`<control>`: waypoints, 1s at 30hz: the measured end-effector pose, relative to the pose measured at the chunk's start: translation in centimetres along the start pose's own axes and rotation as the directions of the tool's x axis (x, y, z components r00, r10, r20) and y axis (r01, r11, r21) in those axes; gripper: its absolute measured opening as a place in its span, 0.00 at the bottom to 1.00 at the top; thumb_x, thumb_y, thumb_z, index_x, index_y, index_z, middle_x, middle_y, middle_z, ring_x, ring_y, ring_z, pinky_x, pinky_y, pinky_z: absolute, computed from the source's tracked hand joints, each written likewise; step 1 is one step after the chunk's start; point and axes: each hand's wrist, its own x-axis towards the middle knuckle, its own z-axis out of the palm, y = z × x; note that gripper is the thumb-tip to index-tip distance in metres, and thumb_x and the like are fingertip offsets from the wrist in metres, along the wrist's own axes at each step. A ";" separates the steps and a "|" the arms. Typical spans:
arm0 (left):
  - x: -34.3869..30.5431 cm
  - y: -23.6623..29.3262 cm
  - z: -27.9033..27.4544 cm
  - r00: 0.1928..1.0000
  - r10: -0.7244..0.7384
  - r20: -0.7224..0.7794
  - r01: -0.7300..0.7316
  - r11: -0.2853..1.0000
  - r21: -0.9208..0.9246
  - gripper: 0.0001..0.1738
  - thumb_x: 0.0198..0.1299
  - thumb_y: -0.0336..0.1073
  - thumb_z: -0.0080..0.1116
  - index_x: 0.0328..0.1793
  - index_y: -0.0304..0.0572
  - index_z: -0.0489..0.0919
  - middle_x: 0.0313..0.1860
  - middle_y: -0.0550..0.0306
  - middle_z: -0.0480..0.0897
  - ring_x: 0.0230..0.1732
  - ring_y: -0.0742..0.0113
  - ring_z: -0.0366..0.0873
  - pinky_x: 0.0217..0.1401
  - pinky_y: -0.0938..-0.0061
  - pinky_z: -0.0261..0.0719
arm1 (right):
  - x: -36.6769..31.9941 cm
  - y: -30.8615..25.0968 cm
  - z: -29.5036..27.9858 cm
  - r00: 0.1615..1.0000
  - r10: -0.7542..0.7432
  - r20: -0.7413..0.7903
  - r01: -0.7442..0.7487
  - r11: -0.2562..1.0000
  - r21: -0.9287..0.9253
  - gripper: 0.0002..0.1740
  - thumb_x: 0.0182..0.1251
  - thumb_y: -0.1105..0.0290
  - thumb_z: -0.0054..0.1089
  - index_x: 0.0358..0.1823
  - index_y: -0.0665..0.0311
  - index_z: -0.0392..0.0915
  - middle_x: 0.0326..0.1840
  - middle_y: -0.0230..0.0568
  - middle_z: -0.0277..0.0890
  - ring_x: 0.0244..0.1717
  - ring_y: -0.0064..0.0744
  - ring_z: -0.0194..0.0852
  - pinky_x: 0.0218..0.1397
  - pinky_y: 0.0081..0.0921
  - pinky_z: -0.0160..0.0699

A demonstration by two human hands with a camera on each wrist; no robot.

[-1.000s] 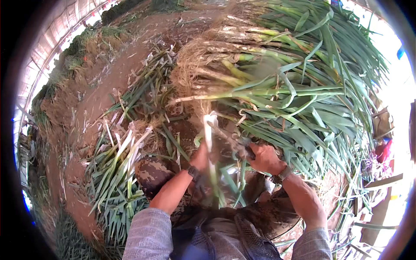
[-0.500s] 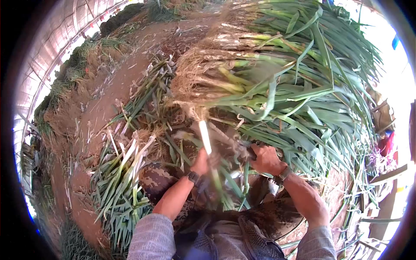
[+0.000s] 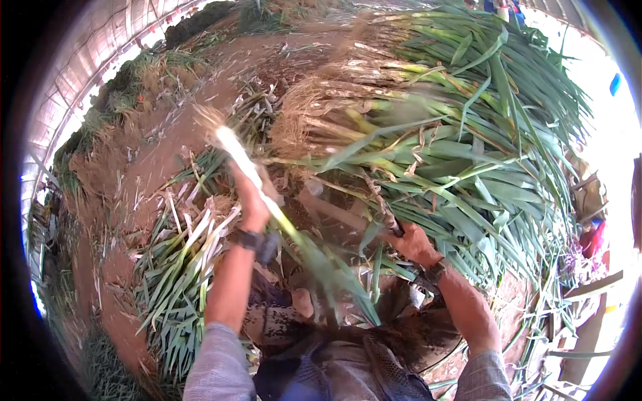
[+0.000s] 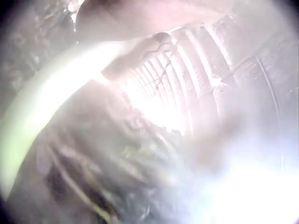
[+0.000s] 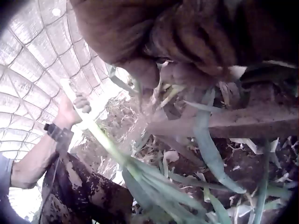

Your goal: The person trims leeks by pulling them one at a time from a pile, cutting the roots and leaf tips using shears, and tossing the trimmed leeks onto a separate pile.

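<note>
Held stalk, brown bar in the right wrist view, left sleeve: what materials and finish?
Stalk: plant matter, smooth; white shading to green, roots at one end.
Bar: probably wood, matte; brown, dull surface, though rusty metal isn't ruled out.
Left sleeve: likely woven cloth, matte; soft creases, no shine.

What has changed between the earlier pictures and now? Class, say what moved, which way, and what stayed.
The left grip swung forward and to the person's left, carrying the white-and-green stalk without letting go. In the head view the stalk, earlier nearly vertical, now slants, its root end towards the upper left. The right grip stayed beside the large heap, and the smaller bunch at left stayed put.
</note>
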 end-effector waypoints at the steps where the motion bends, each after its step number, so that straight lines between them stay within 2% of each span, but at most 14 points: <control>1: 0.5 3.4 0.6 0.994 0.088 -0.063 -0.084 0.995 0.057 0.37 0.66 0.77 0.25 0.28 0.56 0.70 0.10 0.74 0.63 0.07 0.82 0.60 0.05 0.83 0.60 | -0.1 -0.1 0.1 1.000 0.007 -0.011 -0.007 1.000 -0.024 0.28 0.60 0.52 0.63 0.57 0.61 0.76 0.46 0.59 0.81 0.49 0.64 0.78 0.51 0.49 0.78; 5: 3.8 14.2 -3.8 0.882 0.447 0.147 -0.469 0.813 0.344 0.37 0.70 0.73 0.26 0.27 0.55 0.73 0.10 0.73 0.63 0.08 0.83 0.58 0.07 0.83 0.58 | -1.1 -2.2 -0.9 0.947 0.249 0.201 -0.219 0.963 -0.158 0.29 0.60 0.51 0.61 0.58 0.61 0.76 0.42 0.61 0.81 0.45 0.65 0.79 0.50 0.50 0.79; 10: 4.6 20.0 -9.1 0.884 0.468 -0.013 -0.262 0.518 0.814 0.31 0.71 0.66 0.39 0.35 0.49 0.78 0.18 0.69 0.71 0.18 0.78 0.69 0.24 0.76 0.72 | -1.7 -3.5 -2.0 0.915 0.275 0.295 -0.177 0.931 -0.318 0.28 0.61 0.50 0.61 0.56 0.61 0.78 0.40 0.61 0.82 0.42 0.63 0.81 0.48 0.51 0.79; 12: 8.1 17.1 -14.2 0.687 0.550 0.474 -0.382 -0.282 0.880 0.23 0.69 0.53 0.51 0.40 0.39 0.84 0.26 0.58 0.82 0.26 0.69 0.77 0.34 0.69 0.76 | -1.7 -3.0 -2.3 0.921 0.276 0.273 -0.172 0.921 -0.351 0.28 0.60 0.50 0.63 0.55 0.62 0.79 0.39 0.60 0.82 0.41 0.62 0.81 0.48 0.51 0.79; 14: 9.2 13.3 -15.1 0.897 0.298 0.327 -0.375 0.120 0.919 0.16 0.65 0.45 0.57 0.42 0.39 0.84 0.34 0.51 0.86 0.38 0.63 0.83 0.44 0.70 0.78 | -1.6 -1.3 -2.4 0.997 0.014 0.073 -0.005 0.994 -0.112 0.26 0.58 0.54 0.67 0.54 0.63 0.79 0.37 0.57 0.82 0.38 0.55 0.83 0.45 0.45 0.79; 17: 6.0 7.0 -8.0 0.881 0.166 0.443 -0.466 0.142 0.874 0.10 0.63 0.42 0.61 0.45 0.48 0.83 0.46 0.56 0.82 0.45 0.65 0.79 0.50 0.65 0.78 | -0.4 -6.5 -6.5 0.956 0.209 0.207 -0.206 0.978 -0.036 0.23 0.58 0.59 0.69 0.51 0.64 0.80 0.34 0.54 0.81 0.36 0.44 0.83 0.43 0.38 0.78; 18: 4.4 6.1 -4.3 0.902 0.072 0.426 -0.432 0.135 0.892 0.15 0.62 0.42 0.62 0.52 0.46 0.80 0.47 0.52 0.82 0.50 0.63 0.79 0.57 0.63 0.77 | -0.2 -8.3 -8.2 0.952 0.216 0.218 -0.199 0.975 -0.095 0.16 0.61 0.61 0.69 0.39 0.68 0.79 0.24 0.43 0.74 0.27 0.29 0.69 0.36 0.31 0.72; 19: 3.7 5.0 -1.6 0.874 0.012 0.485 -0.481 0.161 0.862 0.28 0.60 0.47 0.64 0.64 0.41 0.75 0.63 0.44 0.78 0.62 0.54 0.76 0.64 0.60 0.76 | -0.1 -8.3 -9.1 0.952 0.216 0.215 -0.196 0.974 -0.112 0.16 0.61 0.61 0.69 0.39 0.68 0.79 0.24 0.43 0.74 0.27 0.29 0.69 0.36 0.31 0.72; 20: 2.6 4.0 1.3 0.789 0.048 0.612 -0.614 0.098 0.783 0.31 0.60 0.47 0.64 0.67 0.43 0.73 0.66 0.42 0.75 0.65 0.55 0.74 0.66 0.60 0.75 | -0.3 -7.9 -10.6 0.936 0.270 0.226 -0.245 0.960 -0.136 0.15 0.61 0.62 0.68 0.37 0.68 0.78 0.22 0.40 0.71 0.26 0.27 0.65 0.33 0.30 0.69; 21: 2.1 3.8 4.7 0.768 -0.143 0.624 -0.615 0.110 0.781 0.33 0.60 0.48 0.65 0.69 0.43 0.72 0.67 0.41 0.74 0.66 0.54 0.73 0.69 0.58 0.72 | -0.2 -7.9 -11.7 0.917 0.323 0.234 -0.291 0.943 -0.160 0.15 0.61 0.62 0.68 0.35 0.68 0.78 0.20 0.37 0.67 0.25 0.25 0.61 0.31 0.29 0.66; 22: 1.8 3.1 7.5 0.675 -0.186 0.714 -0.688 0.189 0.700 0.35 0.58 0.49 0.67 0.70 0.44 0.71 0.71 0.41 0.69 0.70 0.53 0.68 0.71 0.54 0.70 | -0.1 -9.6 -13.0 0.930 0.315 0.189 -0.285 0.944 -0.168 0.15 0.61 0.62 0.68 0.33 0.68 0.77 0.20 0.37 0.67 0.24 0.24 0.61 0.30 0.29 0.64; 23: 4.2 -0.7 8.3 0.476 -0.129 0.870 -0.872 0.058 0.486 0.40 0.55 0.49 0.70 0.72 0.45 0.68 0.75 0.42 0.64 0.73 0.51 0.63 0.74 0.49 0.64 | -0.1 -10.6 -14.1 0.932 0.315 0.177 -0.283 0.941 -0.185 0.15 0.61 0.62 0.68 0.33 0.68 0.77 0.20 0.37 0.67 0.24 0.24 0.61 0.30 0.29 0.64; 25: 5.4 -4.4 12.2 0.476 -0.141 0.868 -0.868 -0.233 0.438 0.48 0.55 0.50 0.70 0.77 0.42 0.58 0.77 0.41 0.60 0.77 0.47 0.56 0.82 0.44 0.44 | -0.8 -11.9 -16.1 0.895 0.418 0.158 -0.333 0.860 -0.387 0.16 0.59 0.62 0.69 0.33 0.68 0.76 0.20 0.36 0.66 0.24 0.24 0.60 0.30 0.29 0.64; 30: 4.8 -8.5 15.5 0.486 -0.134 0.864 -0.872 -0.141 0.469 0.42 0.50 0.35 0.70 0.73 0.41 0.64 0.74 0.35 0.61 0.76 0.42 0.57 0.81 0.41 0.43 | -4.7 -14.1 -18.8 0.907 0.403 0.120 -0.332 0.861 -0.384 0.17 0.59 0.60 0.69 0.35 0.67 0.76 0.18 0.35 0.64 0.23 0.24 0.57 0.28 0.32 0.61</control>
